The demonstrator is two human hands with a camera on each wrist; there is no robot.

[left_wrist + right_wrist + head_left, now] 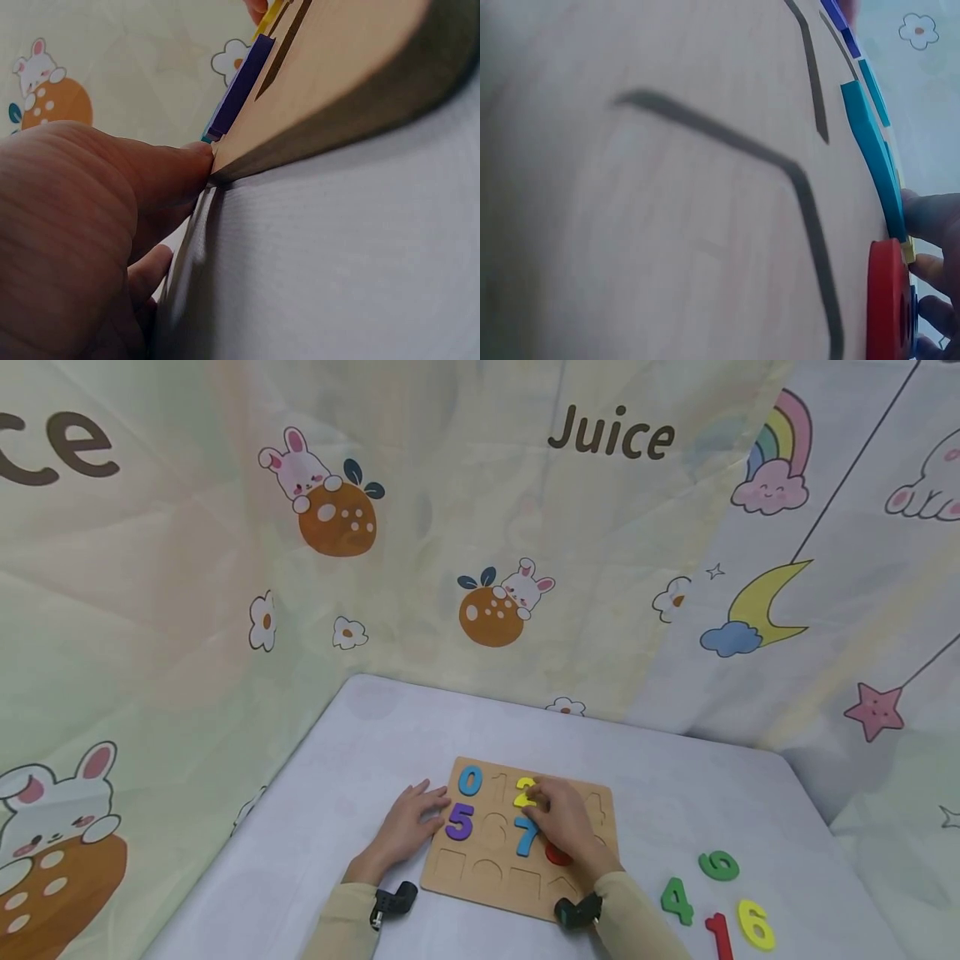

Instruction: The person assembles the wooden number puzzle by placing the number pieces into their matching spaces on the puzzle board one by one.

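A wooden number board (487,889) lies on the table, holding a blue 0 (470,781), a purple 5 (460,822), a blue 7 (526,836) and a red piece (558,855) partly under the right wrist. At the board's top row, my right hand (564,817) pinches a yellow 2 (523,797) sitting at its recess. My left hand (405,825) rests at the board's left edge, its thumb (172,172) touching the rim near the purple 5. In the right wrist view, fingers (934,217) reach the yellow piece beyond the blue 7.
To the right of the board lie a green 4 (677,901), a green rounded number (718,865), a yellow 6 (755,925) and a red 1 (720,935). A printed cloth (420,527) hangs behind the white table (420,714).
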